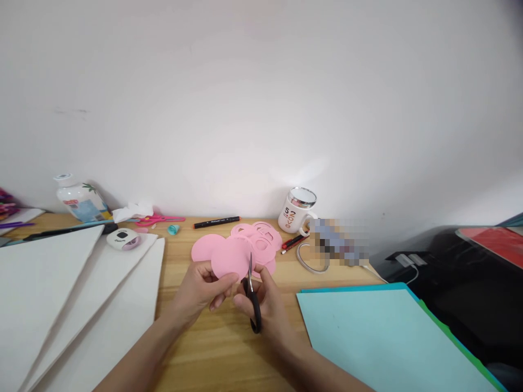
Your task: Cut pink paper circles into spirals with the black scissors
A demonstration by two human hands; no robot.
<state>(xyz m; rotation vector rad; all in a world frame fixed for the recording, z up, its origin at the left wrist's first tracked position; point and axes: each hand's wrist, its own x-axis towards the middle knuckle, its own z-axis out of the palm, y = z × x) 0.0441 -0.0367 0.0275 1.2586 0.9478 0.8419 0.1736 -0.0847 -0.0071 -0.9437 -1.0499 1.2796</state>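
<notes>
My left hand pinches the lower left edge of a round pink paper piece, thumb on top. In my right hand is a pair of black-handled scissors, blades pointing up at the right edge of that piece. Whether the blades are apart is too small to tell. Behind, on the table, lie several pink paper cutouts, some with holes cut in them. Another plain pink round shows at the left, partly covered by the held piece.
White boards lie at the left with a small white device on top. A black marker, pink scissors and a white mug stand or lie near the wall. Light blue sheets cover the right front.
</notes>
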